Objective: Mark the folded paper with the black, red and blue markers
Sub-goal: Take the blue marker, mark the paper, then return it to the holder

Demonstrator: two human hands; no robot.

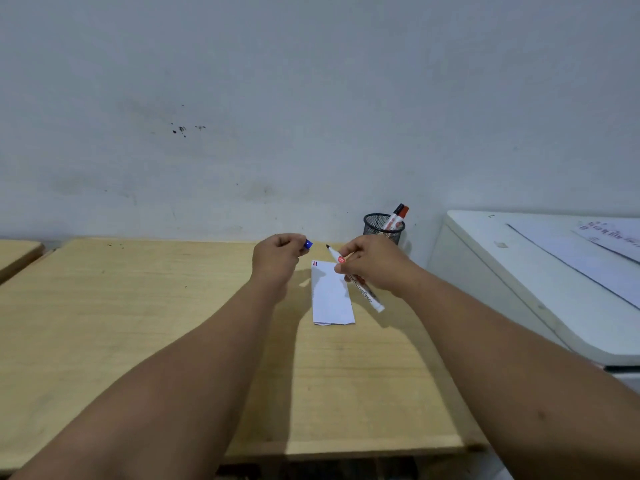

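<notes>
A folded white paper (331,295) lies on the wooden desk (173,323), with small red and dark marks at its far left corner. Above the paper, my right hand (372,263) grips an uncapped white marker (360,285), its dark tip pointing up and left. My left hand (277,254) pinches a blue cap (308,244) a short way left of that tip. Cap and tip are apart. A black marker (398,211) and a red marker (404,212) stand in the mesh pen cup (383,227) behind my right hand.
The desk ends at a pale wall (311,116) behind. A white cabinet or machine (519,271) with papers on top stands against the desk's right side. Another wooden desk (17,252) shows at the far left.
</notes>
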